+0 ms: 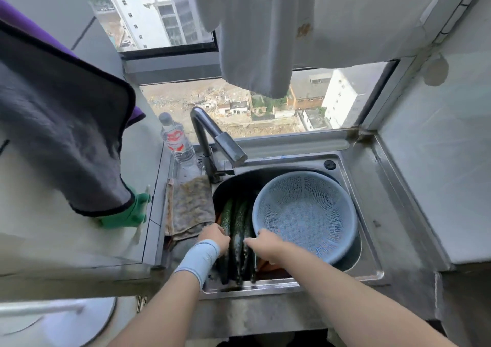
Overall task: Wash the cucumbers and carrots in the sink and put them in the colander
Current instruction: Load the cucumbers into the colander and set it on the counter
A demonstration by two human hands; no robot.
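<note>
Several long dark-green cucumbers lie side by side in the left half of the steel sink. Orange carrots show beneath them near the front edge. A pale blue colander sits tilted in the right half of the sink with nothing in it. My left hand, with a light blue wristband, is down on the left cucumbers with curled fingers. My right hand reaches onto the cucumbers beside the colander's rim, its fingers bent over them. Whether either hand grips one is hidden.
A dark faucet arches over the sink's back left with no water visible. A brown rag hangs on the left rim, a plastic bottle stands behind it. A grey towel and green gloves hang left; white cloth hangs overhead.
</note>
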